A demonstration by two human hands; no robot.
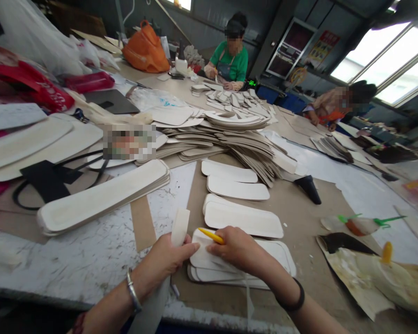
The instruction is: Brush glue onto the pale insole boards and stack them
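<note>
My left hand (170, 255) is closed around a pale flat strip (180, 227). The strip's upper end stands up past my fingers, and its lower length hangs over the front edge of the table. Between the fingers of my right hand (235, 248) is a yellow pointed tool (211, 235), its tip directed left toward the strip. My right hand is over the nearest stack of white rounded panels (278, 260), hiding part of it. Beyond it lie another stack of white panels (244, 218) and two smaller ones, a middle stack (238, 187) and a far stack (228, 170).
A long stack of white panels (104, 197) lies at left, beside black straps (45, 181). Heaped grey-white pieces (223, 134) fill the middle. At right are a glue-crusted sheet (362, 278) and a black cone (308, 189). Two people work across the table.
</note>
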